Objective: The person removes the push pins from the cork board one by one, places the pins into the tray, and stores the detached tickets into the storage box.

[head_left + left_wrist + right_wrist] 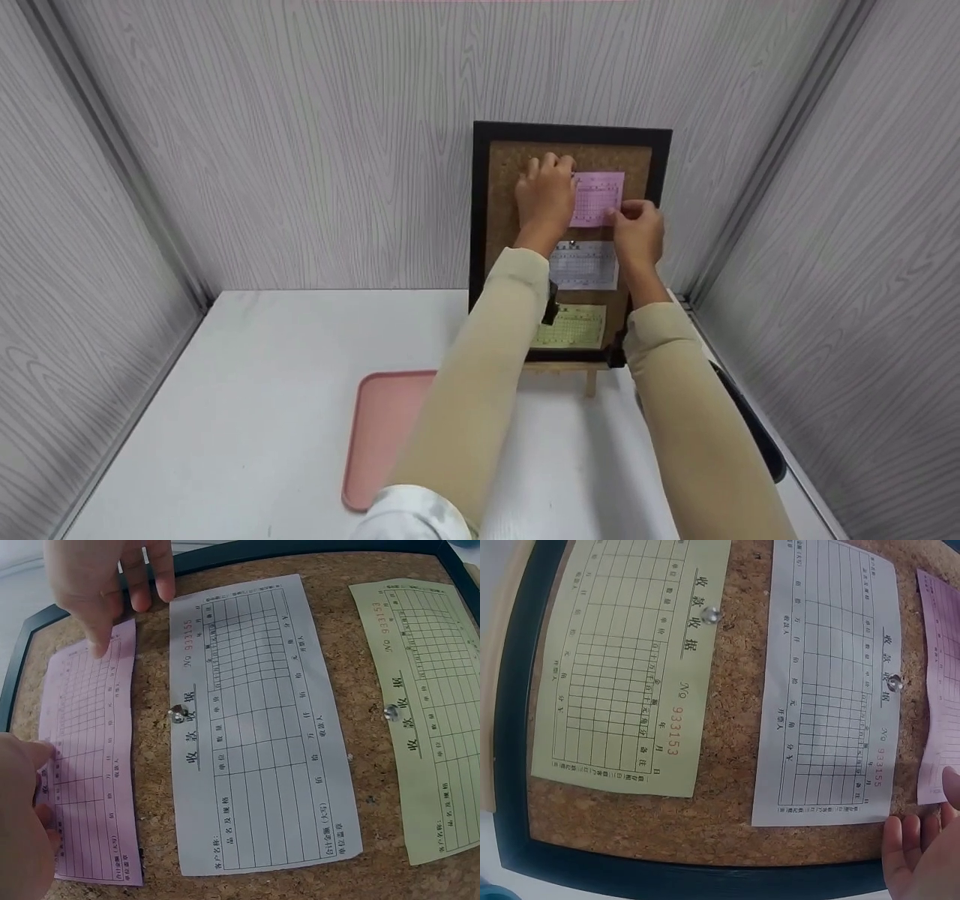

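Note:
A pink receipt slip [598, 199] lies against the upper part of a black-framed corkboard [504, 161]. Bent fingers of my left hand [546, 196] grip at its upper edge, near the printed heading in the left wrist view; whether a pin sits between them is hidden. My right hand [640, 232] pinches the slip's right edge, thumb in front. Below it a white receipt slip [259, 727] hangs from a clear pushpin [178, 713]. Lowest is a yellow-green receipt slip [630, 667], also held by a clear pushpin [710, 615].
The corkboard leans on a small wooden easel [591, 382] on a white table [247, 420]. A pink tray [386, 427] lies at the left, partly behind my left sleeve. A dark container [757, 435] shows beyond my right forearm. Grey wood-grain panels [300, 150] enclose the table.

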The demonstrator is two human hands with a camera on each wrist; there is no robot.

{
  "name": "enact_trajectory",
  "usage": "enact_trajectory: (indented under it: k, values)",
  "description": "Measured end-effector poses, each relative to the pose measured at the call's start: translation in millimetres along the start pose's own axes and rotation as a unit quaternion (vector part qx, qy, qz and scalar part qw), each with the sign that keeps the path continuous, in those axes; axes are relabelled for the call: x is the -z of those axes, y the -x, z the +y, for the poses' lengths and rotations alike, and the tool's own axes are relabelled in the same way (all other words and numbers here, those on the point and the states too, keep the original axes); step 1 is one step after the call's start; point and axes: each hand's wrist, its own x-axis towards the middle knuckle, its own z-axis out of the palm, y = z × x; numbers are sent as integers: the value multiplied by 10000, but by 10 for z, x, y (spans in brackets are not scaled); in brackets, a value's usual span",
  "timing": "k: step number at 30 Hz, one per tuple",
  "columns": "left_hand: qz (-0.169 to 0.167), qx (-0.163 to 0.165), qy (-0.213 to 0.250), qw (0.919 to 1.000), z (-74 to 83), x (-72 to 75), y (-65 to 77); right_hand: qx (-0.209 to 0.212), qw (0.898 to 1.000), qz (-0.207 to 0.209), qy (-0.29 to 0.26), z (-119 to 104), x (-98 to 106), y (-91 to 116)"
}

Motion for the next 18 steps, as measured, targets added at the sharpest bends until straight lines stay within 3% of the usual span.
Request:
enact_trajectory:
  k: [9, 13, 18]
  values:
    - [82, 33, 91, 9999, -57, 19, -25, 66, 9984, 182, -535, 41, -52, 19]
    - [133, 29, 143, 9998, -74, 34, -33, 432, 9944, 284, -917, 77, -56, 16]
    - [175, 0, 157, 9997, -91, 36, -30, 973, 9882, 117, -1173, 120, -66, 18]
